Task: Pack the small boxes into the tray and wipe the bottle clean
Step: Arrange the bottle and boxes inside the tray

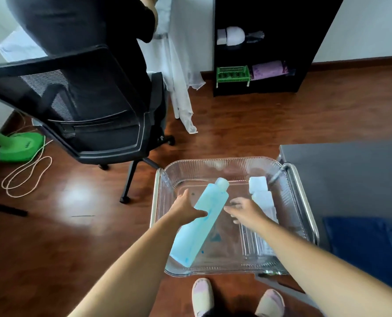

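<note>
Blue bottle (pixel 199 221) lies diagonally in the clear ribbed tray (pixel 220 164), cap toward far side. Left hand (pixel 187 208) grips its left edge, thumb across the front, fingers hidden behind. Right hand (pixel 245 211) hovers just beside it, fingers spread, holding nothing. Pale small boxes (pixel 260 191) along tray's right wall, blurred, count prob two

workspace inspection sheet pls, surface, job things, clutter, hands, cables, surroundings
surface: clear ribbed tray on a metal-railed cart
job's things: blue bottle lying slanted in the tray, dark blue smudges on it; white boxes along the tray's right side
clutter: nothing seen in the tray
grippers: left hand on the bottle; right hand open over the tray, empty
cables: cord looped on the floor by the green fan base
surroundings: office chair, black shelf, wooden floor
</note>
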A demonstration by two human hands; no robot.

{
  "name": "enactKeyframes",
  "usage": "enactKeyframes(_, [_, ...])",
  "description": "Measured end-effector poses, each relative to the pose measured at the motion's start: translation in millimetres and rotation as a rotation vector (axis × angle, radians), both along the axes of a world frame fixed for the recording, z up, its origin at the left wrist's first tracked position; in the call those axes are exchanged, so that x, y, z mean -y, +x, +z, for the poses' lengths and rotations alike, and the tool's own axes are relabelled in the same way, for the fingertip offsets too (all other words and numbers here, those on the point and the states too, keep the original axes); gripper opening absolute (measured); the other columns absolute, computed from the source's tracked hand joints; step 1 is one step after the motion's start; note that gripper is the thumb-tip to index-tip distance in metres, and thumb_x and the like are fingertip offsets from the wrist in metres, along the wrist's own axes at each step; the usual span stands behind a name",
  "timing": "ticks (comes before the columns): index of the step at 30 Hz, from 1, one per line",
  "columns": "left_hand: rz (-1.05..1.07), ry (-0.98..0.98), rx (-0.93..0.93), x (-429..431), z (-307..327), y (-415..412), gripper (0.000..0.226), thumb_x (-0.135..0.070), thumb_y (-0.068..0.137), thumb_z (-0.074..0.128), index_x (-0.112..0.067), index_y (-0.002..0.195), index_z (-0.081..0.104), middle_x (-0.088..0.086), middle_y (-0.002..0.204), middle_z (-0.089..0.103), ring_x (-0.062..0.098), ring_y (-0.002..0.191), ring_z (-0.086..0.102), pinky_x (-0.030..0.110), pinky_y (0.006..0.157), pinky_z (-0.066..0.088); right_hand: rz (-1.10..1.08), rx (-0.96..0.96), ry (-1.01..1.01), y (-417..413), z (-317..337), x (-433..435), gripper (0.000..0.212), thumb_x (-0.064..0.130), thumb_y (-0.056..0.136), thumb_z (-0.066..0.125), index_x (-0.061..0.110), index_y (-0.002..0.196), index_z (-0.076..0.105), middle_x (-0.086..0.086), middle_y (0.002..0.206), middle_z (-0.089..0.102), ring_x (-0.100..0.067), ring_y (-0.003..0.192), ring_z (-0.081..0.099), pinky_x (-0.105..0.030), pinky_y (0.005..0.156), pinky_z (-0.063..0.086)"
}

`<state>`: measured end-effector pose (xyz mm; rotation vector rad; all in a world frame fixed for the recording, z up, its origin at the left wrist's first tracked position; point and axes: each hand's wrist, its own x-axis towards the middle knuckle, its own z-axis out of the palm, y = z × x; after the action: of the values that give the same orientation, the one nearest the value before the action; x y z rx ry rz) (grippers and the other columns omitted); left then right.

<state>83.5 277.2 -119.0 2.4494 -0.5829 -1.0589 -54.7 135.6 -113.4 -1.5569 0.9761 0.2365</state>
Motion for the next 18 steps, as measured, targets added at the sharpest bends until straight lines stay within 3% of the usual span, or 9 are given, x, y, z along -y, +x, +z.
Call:
enactKeyframes(3, [-0.007,-0.046,-0.189,9.3,-9.0,12.7,0.071,-0.031,0.076,0.079,-0.007,0.134,0.045,0.011,0.134,0.053,0.029,0.114,0.058,0.039,0.091,0.053,-0.167,-0.041,0.230,7.9,-20.0,-6.1,0.049,0.028,0.090,0.063,0.005,0.130,0.047,-0.013,0.129,0.054,-0.026,0.111,0.056,-0.036,0.089,0.052])
enactKeyframes(6, [-0.054,-0.068,-0.245,18.5,-17.8,19.2,0.052,-0.019,0.079,0.076,-0.008,0.125,0.057,0.012,0.126,0.060,0.029,0.111,0.060,0.044,0.095,0.052,-0.292,0.008,0.342,18.3,-32.0,-6.6,0.030,0.021,0.093,0.059,0.005,0.117,0.053,-0.013,0.131,0.054,-0.024,0.113,0.052,-0.040,0.094,0.049])
enactKeyframes(11, [0.048,-0.075,-0.345,21.8,-20.2,23.4,0.064,-0.022,0.073,0.082,-0.020,0.129,0.049,0.000,0.116,0.052,0.020,0.106,0.055,0.030,0.085,0.052,-0.381,0.034,0.398,31.0,-39.8,-4.4,0.037,0.013,0.091,0.061,0.001,0.125,0.050,-0.012,0.130,0.058,-0.022,0.115,0.054,-0.042,0.097,0.041])
enactKeyframes(15, [0.206,-0.177,-0.416,18.2,-7.0,16.8,0.065,-0.015,0.072,0.083,-0.023,0.125,0.046,0.002,0.119,0.056,0.022,0.106,0.062,0.036,0.083,0.058,-0.407,0.049,0.433,36.5,-33.9,1.2,0.038,0.013,0.089,0.065,0.006,0.124,0.050,-0.005,0.127,0.060,-0.018,0.112,0.053,-0.050,0.101,0.037])
enactKeyframes(18, [0.318,-0.285,-0.392,14.3,6.9,5.1,0.063,-0.015,0.071,0.084,-0.026,0.120,0.046,0.001,0.114,0.062,0.018,0.098,0.065,0.035,0.075,0.060,-0.300,0.083,0.378,39.0,-15.8,11.0,0.029,0.014,0.087,0.067,0.014,0.114,0.056,-0.005,0.124,0.063,-0.022,0.119,0.055,-0.056,0.106,0.037])
